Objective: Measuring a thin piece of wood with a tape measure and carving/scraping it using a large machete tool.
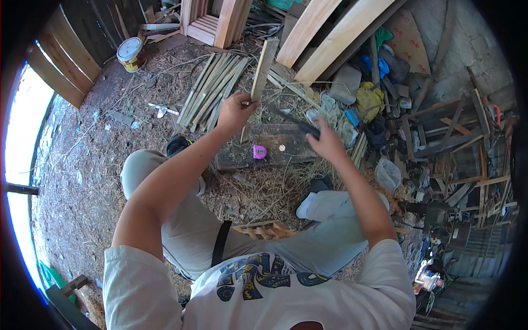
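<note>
My left hand (235,113) is closed round a thin wooden slat (264,67), which stands tilted with its lower end by a dark wooden block (234,159). In my right hand (329,142) is a knife (309,130) with a black handle; its dark, slightly blurred blade points up and left toward the slat, apart from it. A pink tape measure (259,152) rests on the block. Beside it is a small pale round spot or piece (282,148), too small to name.
Beyond my left hand lies a pile of thin slats (212,91). A paint bucket (131,54) stands far left. Long planks (335,47) lean at the back right, above a heap of rags and bags (369,102). Scrap wood (462,143) crowds the right side.
</note>
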Motion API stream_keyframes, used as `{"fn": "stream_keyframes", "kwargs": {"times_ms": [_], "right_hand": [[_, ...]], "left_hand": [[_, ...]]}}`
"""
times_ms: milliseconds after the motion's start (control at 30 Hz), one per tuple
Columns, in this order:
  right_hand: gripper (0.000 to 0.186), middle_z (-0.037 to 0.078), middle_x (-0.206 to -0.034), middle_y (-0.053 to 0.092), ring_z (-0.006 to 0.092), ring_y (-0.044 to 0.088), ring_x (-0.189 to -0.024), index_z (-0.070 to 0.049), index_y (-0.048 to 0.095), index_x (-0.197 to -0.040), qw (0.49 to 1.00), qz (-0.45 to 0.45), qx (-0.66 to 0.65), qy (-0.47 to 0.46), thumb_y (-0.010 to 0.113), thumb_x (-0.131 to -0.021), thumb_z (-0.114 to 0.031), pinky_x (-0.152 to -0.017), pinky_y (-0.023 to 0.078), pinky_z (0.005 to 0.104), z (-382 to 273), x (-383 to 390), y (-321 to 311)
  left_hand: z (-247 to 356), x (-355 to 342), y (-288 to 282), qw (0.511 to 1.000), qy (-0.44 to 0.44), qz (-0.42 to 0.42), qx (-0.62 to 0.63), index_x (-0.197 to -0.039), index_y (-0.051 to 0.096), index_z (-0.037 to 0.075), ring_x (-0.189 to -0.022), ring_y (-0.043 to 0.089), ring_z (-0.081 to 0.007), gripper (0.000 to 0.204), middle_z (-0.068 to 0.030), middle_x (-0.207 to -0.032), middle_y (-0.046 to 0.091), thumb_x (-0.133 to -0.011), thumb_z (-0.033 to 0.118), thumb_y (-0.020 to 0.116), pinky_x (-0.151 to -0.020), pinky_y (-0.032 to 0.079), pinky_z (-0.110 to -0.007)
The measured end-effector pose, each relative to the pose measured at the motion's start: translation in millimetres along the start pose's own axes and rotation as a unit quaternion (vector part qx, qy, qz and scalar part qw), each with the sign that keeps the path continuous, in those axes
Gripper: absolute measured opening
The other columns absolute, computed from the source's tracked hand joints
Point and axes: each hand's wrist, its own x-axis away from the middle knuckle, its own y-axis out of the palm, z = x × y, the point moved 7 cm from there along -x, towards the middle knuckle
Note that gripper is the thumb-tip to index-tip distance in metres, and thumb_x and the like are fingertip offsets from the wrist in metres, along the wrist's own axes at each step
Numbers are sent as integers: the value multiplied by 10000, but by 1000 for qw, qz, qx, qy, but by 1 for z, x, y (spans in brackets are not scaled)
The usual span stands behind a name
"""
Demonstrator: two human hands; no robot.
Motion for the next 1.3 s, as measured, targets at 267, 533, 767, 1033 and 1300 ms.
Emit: {"fn": "stream_keyframes", "kwargs": {"times_ms": [267,533,767,1033,1300], "right_hand": [[289,35,-711,585,150,595,-573,-38,561,-1070,852,188,-472,129,696,-996,-283,-573,492,322,-5,73,11],[337,72,-732,629,192,655,-637,13,609,-1106,913,-28,-381,145,723,-943,-258,-607,499,364,-7,83,86],[462,186,-891,684,353,698,-811,-17,561,-1315,964,-150,-218,22,672,-951,-279,-722,505,480,-34,87,103],[473,188,-948,704,372,714,-862,-45,542,-1368,980,-161,-56,-100,668,-975,-276,-722,561,515,-72,59,116],[390,198,-916,716,383,725,-878,-36,635,-1204,967,-201,43,-153,722,-889,-248,-789,584,511,-98,64,114]], "left_hand": [[20,10,-5,999,0,43,-3,-1067,758,-18,-801,734,-220,240,-132,-975,707,-926,175,749,-729,562,-348],[41,9,-42,990,35,131,-34,-1038,754,-48,-767,740,-216,251,-147,-941,727,-938,182,744,-692,552,-334],[61,1,-82,983,39,173,39,-1022,766,-27,-755,739,-146,237,-117,-834,740,-940,195,751,-691,546,-304],[103,-3,-106,967,107,200,-119,-1014,769,-3,-775,754,-215,255,-132,-858,730,-932,238,763,-698,543,-319],[107,-14,-106,969,94,197,-119,-1105,782,31,-792,711,-96,300,-93,-863,787,-945,285,765,-746,537,-279]]}}
